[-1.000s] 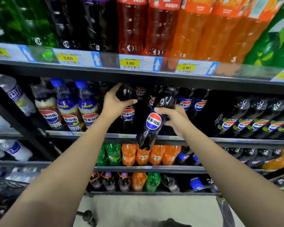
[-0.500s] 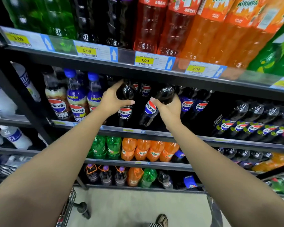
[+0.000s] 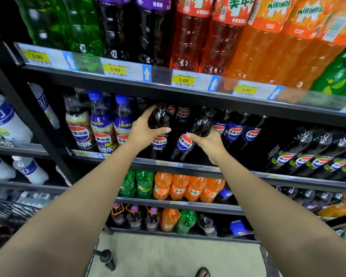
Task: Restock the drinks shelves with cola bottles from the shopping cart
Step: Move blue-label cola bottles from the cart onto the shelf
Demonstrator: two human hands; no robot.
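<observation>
Nearly shelved: a leaning cola bottle (image 3: 185, 143) is threatening its neighbours

Left of centre, just right of the blue-capped lemon cola bottles (image 3: 103, 124), the left hand (image 3: 143, 131) is gripping an upright cola bottle (image 3: 159, 124) on the middle shelf (image 3: 238, 170), thumb in front, fingers curled behind. Beside it, the right hand (image 3: 211, 143) is wrapping its fingers round the upper body of the leaning cola bottle, whose base is sitting at the shelf's front lip while its neck is tipping rightwards toward the standing cola row (image 3: 234, 133). Pushing hard with the left hand could be shoving the upright bottle into the lemon colas. Letting go before the leaning one is standing flat could be sending it off the lip. Driving it in at this slant could be knocking its neck into the row and toppling bottles. Against a second ago, that bottle is no longer hanging below the lip; its base is now riding at shelf level, while the left hand is staying put.
</observation>
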